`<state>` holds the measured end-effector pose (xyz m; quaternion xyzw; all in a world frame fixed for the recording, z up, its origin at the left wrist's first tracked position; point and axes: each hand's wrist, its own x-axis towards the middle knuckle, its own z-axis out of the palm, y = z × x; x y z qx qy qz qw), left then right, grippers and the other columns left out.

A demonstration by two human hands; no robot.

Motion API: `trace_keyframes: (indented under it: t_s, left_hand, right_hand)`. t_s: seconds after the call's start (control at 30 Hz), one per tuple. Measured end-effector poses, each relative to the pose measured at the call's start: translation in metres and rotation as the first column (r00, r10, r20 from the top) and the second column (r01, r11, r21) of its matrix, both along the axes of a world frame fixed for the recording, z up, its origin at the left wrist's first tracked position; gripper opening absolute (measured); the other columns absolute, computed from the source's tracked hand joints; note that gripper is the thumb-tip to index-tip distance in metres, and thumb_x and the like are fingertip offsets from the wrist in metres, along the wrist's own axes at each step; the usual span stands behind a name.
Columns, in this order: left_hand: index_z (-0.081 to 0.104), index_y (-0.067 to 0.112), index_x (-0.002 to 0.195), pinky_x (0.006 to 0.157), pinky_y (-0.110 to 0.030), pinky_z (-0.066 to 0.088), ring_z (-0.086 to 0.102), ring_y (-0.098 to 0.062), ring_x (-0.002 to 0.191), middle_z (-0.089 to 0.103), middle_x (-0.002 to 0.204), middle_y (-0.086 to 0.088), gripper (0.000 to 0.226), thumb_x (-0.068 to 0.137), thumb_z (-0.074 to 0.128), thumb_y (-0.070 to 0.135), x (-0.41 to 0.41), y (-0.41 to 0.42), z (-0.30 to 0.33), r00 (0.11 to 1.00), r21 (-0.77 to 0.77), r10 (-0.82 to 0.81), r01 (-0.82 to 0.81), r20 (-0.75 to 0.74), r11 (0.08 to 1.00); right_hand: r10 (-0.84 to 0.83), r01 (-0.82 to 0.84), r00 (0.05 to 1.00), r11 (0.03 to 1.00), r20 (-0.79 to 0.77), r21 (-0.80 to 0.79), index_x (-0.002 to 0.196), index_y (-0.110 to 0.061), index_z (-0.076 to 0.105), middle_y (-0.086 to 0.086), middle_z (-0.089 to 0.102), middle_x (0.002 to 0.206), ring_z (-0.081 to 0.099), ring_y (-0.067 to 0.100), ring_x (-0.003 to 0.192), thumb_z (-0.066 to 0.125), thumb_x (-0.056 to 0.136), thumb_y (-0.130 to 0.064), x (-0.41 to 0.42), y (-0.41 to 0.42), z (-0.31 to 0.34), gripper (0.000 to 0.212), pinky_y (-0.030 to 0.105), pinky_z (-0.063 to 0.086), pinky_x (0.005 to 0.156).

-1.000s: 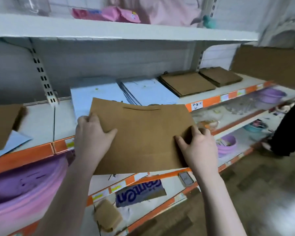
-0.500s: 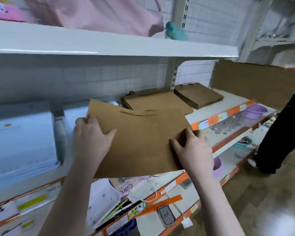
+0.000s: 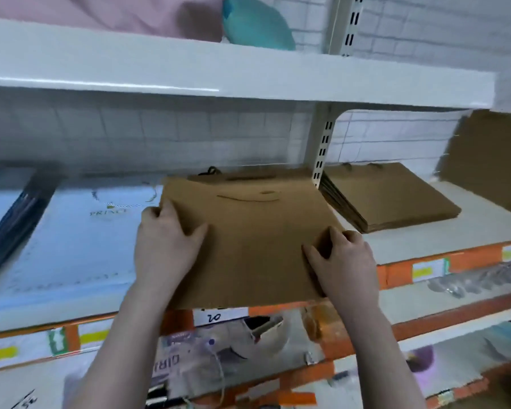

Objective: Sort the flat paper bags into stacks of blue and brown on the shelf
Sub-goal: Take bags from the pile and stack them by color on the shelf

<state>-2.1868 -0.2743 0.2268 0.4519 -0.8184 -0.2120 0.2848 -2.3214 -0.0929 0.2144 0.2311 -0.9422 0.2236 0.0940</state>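
The shelf [image 3: 425, 252] already carries blue bags [image 3: 80, 240] at left and a brown stack [image 3: 390, 196] at right. Left hand [image 3: 167, 243] and right hand [image 3: 344, 261] pinch a brown bag [image 3: 254, 240] by its edges over a middle brown pile; release is judged outstanding.

One head-worn view looks forward and down, close to the shelf [image 3: 425, 249], somewhat blurred.
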Motion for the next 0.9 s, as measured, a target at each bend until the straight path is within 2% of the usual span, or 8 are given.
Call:
trace_keyframes:
  t_s: [0.13, 0.33, 0.47, 0.77, 0.9]
  left_hand:
    - [0.049, 0.005, 0.125, 0.092, -0.041, 0.04, 0.047, -0.04, 0.113, 0.041, 0.127, -0.021, 0.056, 0.084, 0.064, 0.04, -0.038, 0.026, -0.004, 0.997, 0.038, 0.075, -0.076, 0.026, 0.996]
    - [0.046, 0.007, 0.135, 0.102, -0.041, 0.036, 0.044, -0.039, 0.121, 0.039, 0.135, -0.022, 0.064, 0.083, 0.067, 0.038, -0.069, 0.028, -0.022, 0.985, 0.073, 0.163, -0.167, 0.06, 0.983]
    - [0.038, 0.01, 0.142, 0.107, -0.04, 0.034, 0.037, -0.035, 0.129, 0.035, 0.144, -0.018, 0.069, 0.085, 0.062, 0.041, -0.087, 0.019, -0.032, 0.981, 0.084, 0.156, -0.166, 0.119, 0.982]
    - [0.032, 0.012, 0.145, 0.108, -0.036, 0.028, 0.03, -0.032, 0.136, 0.027, 0.151, -0.016, 0.068, 0.089, 0.055, 0.044, -0.105, -0.016, -0.036, 0.968, 0.077, 0.167, -0.184, 0.188, 0.98]
    - [0.032, 0.011, 0.145, 0.11, -0.037, 0.026, 0.026, -0.031, 0.139, 0.024, 0.152, -0.018, 0.067, 0.09, 0.053, 0.045, -0.113, -0.032, -0.033, 0.968, 0.088, 0.155, -0.175, 0.197, 0.981]
  right_hand:
    - [0.102, -0.103, 0.994, 0.994, 0.046, 0.021, 0.112, -0.013, 0.054, 0.011, 0.05, 0.119, 0.045, 0.029, 0.111, 0.049, 0.09, -0.047, -0.053, 0.009, 0.0, 0.041, 0.036, 0.039, 0.093]
    - [0.213, -0.218, 0.974, 0.974, 0.079, 0.062, 0.135, -0.012, 0.042, 0.013, 0.041, 0.136, 0.04, 0.028, 0.123, 0.045, 0.094, -0.048, -0.097, 0.006, -0.006, 0.055, 0.035, 0.034, 0.102]
    - [0.227, -0.235, 0.968, 0.97, 0.103, 0.069, 0.145, -0.013, 0.03, 0.013, 0.033, 0.144, 0.034, 0.027, 0.129, 0.044, 0.094, -0.049, -0.116, -0.001, -0.012, 0.063, 0.034, 0.034, 0.103]
    - [0.275, -0.288, 0.955, 0.948, 0.112, 0.135, 0.146, -0.011, 0.027, 0.015, 0.035, 0.141, 0.036, 0.027, 0.126, 0.037, 0.097, -0.049, -0.135, -0.032, -0.02, 0.063, 0.033, 0.033, 0.102]
    - [0.285, -0.298, 0.952, 0.945, 0.107, 0.137, 0.142, -0.009, 0.031, 0.016, 0.039, 0.137, 0.038, 0.027, 0.123, 0.037, 0.097, -0.048, -0.142, -0.047, -0.018, 0.06, 0.033, 0.032, 0.102]
